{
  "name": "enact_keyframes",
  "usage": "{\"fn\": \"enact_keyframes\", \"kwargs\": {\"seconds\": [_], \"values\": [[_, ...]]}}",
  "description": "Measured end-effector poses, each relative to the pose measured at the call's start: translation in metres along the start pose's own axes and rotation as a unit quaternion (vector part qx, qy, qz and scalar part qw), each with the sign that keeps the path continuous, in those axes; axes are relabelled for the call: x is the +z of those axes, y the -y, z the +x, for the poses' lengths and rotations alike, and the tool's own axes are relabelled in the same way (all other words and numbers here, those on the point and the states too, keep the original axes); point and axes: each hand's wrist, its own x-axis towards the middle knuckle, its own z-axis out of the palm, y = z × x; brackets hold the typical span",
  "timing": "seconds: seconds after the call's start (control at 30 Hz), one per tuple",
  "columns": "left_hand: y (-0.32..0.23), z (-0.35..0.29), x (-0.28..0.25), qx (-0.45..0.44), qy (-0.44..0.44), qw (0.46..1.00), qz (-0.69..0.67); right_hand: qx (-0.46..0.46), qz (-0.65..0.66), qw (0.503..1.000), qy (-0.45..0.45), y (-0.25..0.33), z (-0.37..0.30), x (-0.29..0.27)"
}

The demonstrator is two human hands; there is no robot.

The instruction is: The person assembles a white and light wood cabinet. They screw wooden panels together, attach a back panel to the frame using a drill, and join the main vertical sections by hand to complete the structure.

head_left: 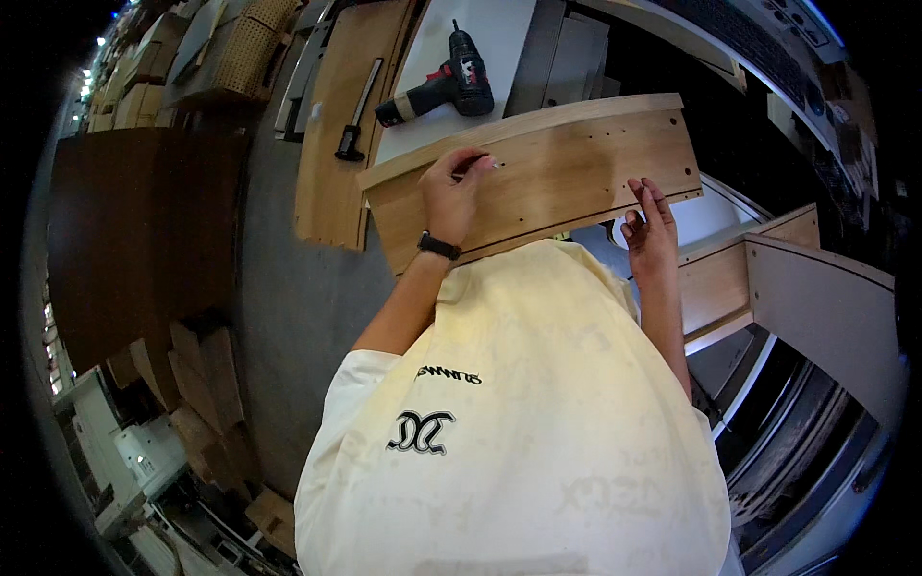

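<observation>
Red-and-black cordless drill (444, 84) on white board (499, 43), black caliper (357, 110), brown panel (134, 240)

A grey floor (288, 288) fills the middle-left of the frame. On it, at upper centre, lies a long light-wood board (331, 144) with a black-handled tool (355, 115) resting along it. Just right of that board sits a white panel (490, 48) carrying a black-and-red cordless drill (442, 86). At far left a large dark-brown sheet (134, 240) lies flat — below it, at lower left, a loose heap of brown offcuts (202, 394).
</observation>
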Motion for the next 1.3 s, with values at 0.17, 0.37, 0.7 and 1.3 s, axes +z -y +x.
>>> {"fn": "enact_keyframes", "kwargs": {"seconds": [0.17,0.37,0.7,1.3], "values": [[0.004,0.004,0.009,0.035,-0.014,0.999,0.013,-0.003,0.011,1.0,0.009,-0.002,0.003,0.003],[0.009,0.007,0.013,0.043,-0.014,0.999,0.026,-0.078,-0.078,0.994,0.009,-0.01,0.002,-0.002],[-0.015,-0.017,0.034,-0.017,0.181,0.978,-0.104,-0.132,-0.285,0.933,0.174,-0.024,-0.006,0.031],[0.008,0.032,-0.053,0.031,-0.051,0.998,0.005,-0.121,-0.299,0.932,0.166,-0.028,-0.006,0.049]]}}
